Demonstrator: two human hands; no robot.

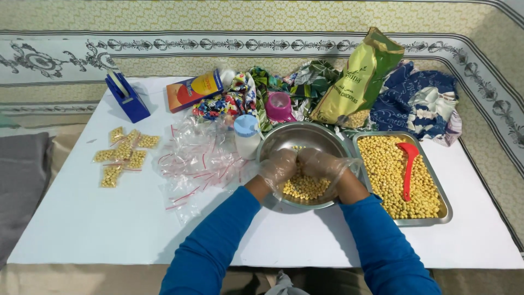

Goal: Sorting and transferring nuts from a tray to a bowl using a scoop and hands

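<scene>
Both of my hands wear clear plastic gloves and reach into a round steel bowl (pixel 284 136) that holds yellow chickpeas (pixel 305 187). My left hand (pixel 278 166) and my right hand (pixel 322 164) meet fingertip to fingertip over the chickpeas, fingers curled. Whether anything lies between the fingers I cannot tell. To the right of the bowl stands a steel tray (pixel 445 210) full of chickpeas with a red scoop (pixel 408 164) lying in it.
A pile of empty clear zip bags (pixel 199 161) lies left of the bowl, several filled bags (pixel 123 154) farther left. A blue tape dispenser (pixel 126 97), an orange box (pixel 195 90), a blue-lidded jar (pixel 246 136), a pink cup (pixel 279 106), a green chickpea pouch (pixel 357 76) and patterned cloths (pixel 420 104) stand behind.
</scene>
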